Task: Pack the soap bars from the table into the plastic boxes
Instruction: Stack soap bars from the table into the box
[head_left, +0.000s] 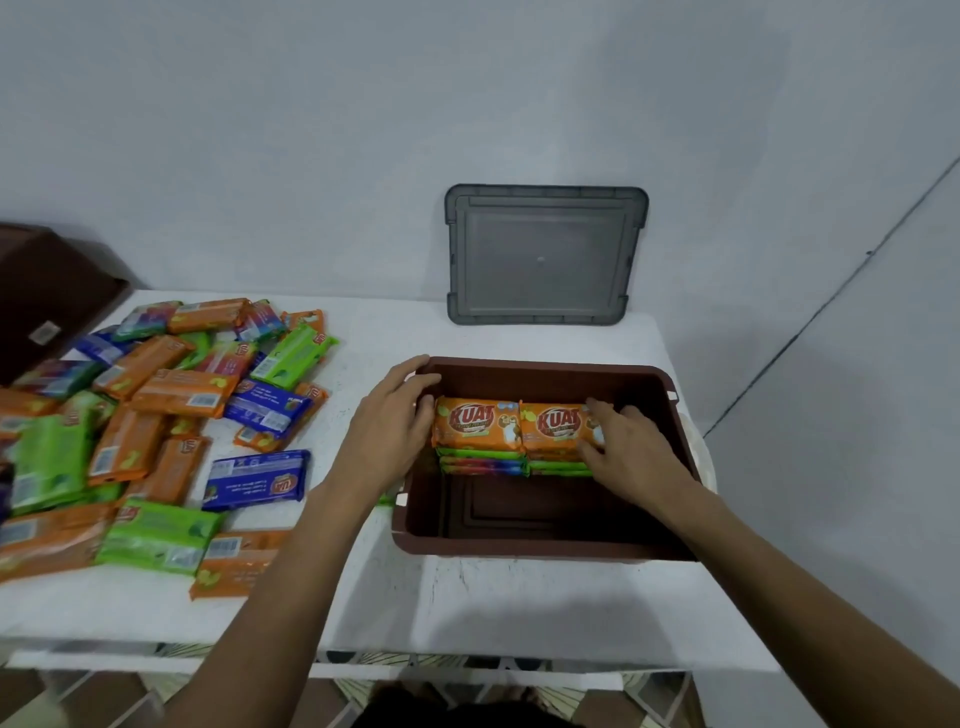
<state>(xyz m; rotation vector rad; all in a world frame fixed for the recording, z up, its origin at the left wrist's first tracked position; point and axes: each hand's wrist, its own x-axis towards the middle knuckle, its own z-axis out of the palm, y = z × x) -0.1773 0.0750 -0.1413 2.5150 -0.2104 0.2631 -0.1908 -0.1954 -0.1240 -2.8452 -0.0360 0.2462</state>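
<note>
White wall (311, 130) and a white tabletop (467, 597) filled the head view, with a grey lid (543, 254) propped upright against the wall behind a brown plastic box (545, 551).

Inside the box, soap bars stood in two short stacks side by side against the far wall, their long axes running left to right. A left orange bar (475, 426) and a right orange bar (553, 423) topped them, touching end to end. The near half of the box floor showed bare.

The left hand (389, 421) reached over the box's left rim, its fingers (423, 387) fairly straight and pressed against the outer end of the left stack, grasping nothing. The right hand (634, 452) lay over the right orange bar, fingers (597, 410) spread and resting on the wrapper, not closed around it. Both hands seemed to be squaring the stacks together.

The loose pile (156, 415) of orange, green and blue bars lay on the tabletop well to the left of the box, pointing every which way. A blue bar (257, 478) at the pile's box-side edge lay lengthwise left to right. The pile sat on the left hand's side, so that hand was probably the nearer one for fetching the next bar. A dark box (47, 296) stood at the far left edge.
</note>
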